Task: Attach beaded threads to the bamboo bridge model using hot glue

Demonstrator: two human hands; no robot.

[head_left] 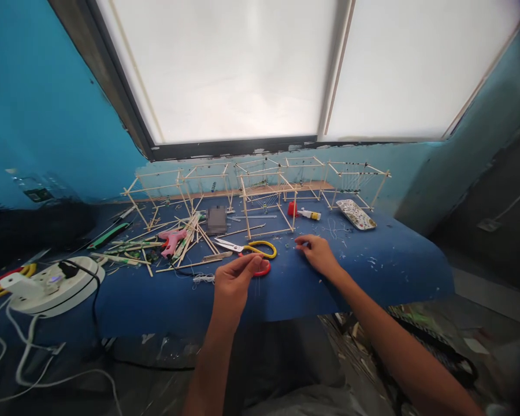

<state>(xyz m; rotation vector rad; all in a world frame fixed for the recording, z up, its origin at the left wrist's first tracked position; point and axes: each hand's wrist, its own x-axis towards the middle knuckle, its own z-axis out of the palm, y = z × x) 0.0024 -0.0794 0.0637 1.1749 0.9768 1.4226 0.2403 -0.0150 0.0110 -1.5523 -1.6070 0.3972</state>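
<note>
My left hand [234, 283] is raised over the table's near edge, thumb and fingers pinched on a fine thread [257, 286] that hangs below the fingertips. Just behind it lie scissors [260, 249] with yellow and red handles, blades pointing left, partly hidden by the hand. My right hand [317, 253] is low over the blue tabletop, its fingertips drawn together beside some tiny bits [288, 245]. Whatever may be between those fingers is too small to make out. A stick frame [268, 211] stands behind both hands, with threads and small dark beads inside.
More stick frames [355, 173] line the wall. Loose sticks [195, 240], a pink glue gun [172, 241] and a green cutter [109, 236] lie left. A glue bottle [309, 214], red cap [292, 209] and patterned tray [356, 214] are behind right. A white power strip [58, 289] trails cables.
</note>
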